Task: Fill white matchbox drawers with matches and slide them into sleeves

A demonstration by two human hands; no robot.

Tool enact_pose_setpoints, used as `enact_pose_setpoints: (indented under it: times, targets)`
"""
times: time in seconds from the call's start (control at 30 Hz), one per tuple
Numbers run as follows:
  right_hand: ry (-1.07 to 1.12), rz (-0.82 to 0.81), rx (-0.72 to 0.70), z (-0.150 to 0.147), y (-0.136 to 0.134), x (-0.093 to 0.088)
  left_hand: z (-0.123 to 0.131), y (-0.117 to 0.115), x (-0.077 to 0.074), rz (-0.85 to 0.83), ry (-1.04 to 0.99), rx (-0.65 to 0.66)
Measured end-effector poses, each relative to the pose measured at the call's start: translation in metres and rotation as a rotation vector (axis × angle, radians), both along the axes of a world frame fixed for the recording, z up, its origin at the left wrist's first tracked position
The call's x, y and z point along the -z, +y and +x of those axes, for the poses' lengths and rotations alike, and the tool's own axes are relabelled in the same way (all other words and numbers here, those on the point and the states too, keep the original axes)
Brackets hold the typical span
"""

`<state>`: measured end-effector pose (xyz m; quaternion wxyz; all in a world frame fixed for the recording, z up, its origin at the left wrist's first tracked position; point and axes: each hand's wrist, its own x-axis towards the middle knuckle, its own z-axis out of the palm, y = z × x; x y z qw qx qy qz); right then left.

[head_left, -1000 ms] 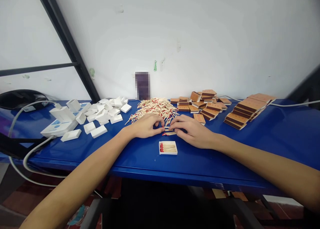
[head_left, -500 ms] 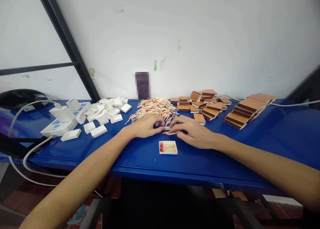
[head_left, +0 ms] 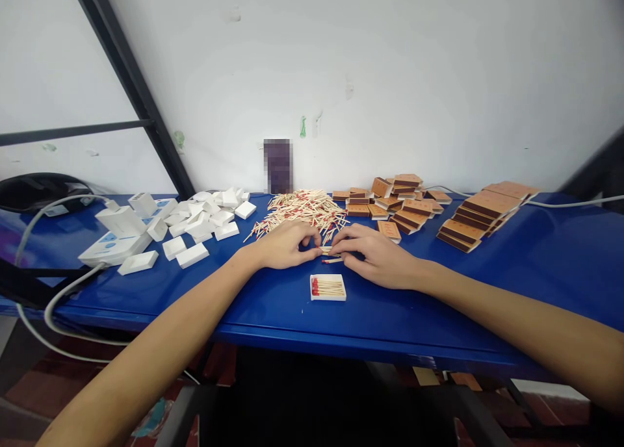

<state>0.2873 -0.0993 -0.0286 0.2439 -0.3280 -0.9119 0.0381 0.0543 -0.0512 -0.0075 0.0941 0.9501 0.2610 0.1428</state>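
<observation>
My left hand (head_left: 291,244) is closed, thumb and fingertips pinched at the red-headed end of a few matches (head_left: 326,250). Facing it, my right hand (head_left: 374,258) grips the other end of these matches, its fingers partly hiding them. A loose match (head_left: 332,260) lies on the blue table just below, beside my right thumb. Nearer the table's front edge sits a white matchbox tray (head_left: 328,297), partly filled with matches whose red heads point left. Behind my hands spreads a large heap of loose matches (head_left: 307,206).
White matchbox trays (head_left: 199,223) are piled at the left, near a white power strip (head_left: 114,247) with cables. Brown matchbox sleeves (head_left: 409,206) lie at the back right, with a leaning row of more sleeves (head_left: 480,216) further right. A black metal frame (head_left: 131,89) rises at the left.
Fewer matches lie below my fingers: one now shows there, where a small cluster was. Both hands have barely moved.
</observation>
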Motion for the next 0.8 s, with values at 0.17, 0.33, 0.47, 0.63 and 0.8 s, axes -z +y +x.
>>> enact_pose_setpoints:
  times: [0.17,0.33,0.47,0.63,0.8]
  targets:
    - [0.009,0.011,-0.011,-0.0001,-0.0004,0.0,0.0002,0.0009,0.0013,0.013,-0.007,0.002]
    - [0.007,0.005,-0.013,-0.0005,-0.0014,-0.0011,0.0007,0.0002,0.0005,0.012,0.002,-0.001]
    - [0.005,-0.007,-0.022,-0.0006,-0.0015,-0.0015,0.0006,-0.0009,-0.0006,0.007,0.004,-0.004]
    - [0.013,-0.021,-0.013,-0.0001,-0.0005,-0.0003,0.0006,-0.0013,-0.0001,0.005,0.002,0.0]
    - [0.006,-0.037,-0.005,-0.0007,0.0008,0.0011,0.0006,-0.0011,0.0001,0.013,0.0,0.004]
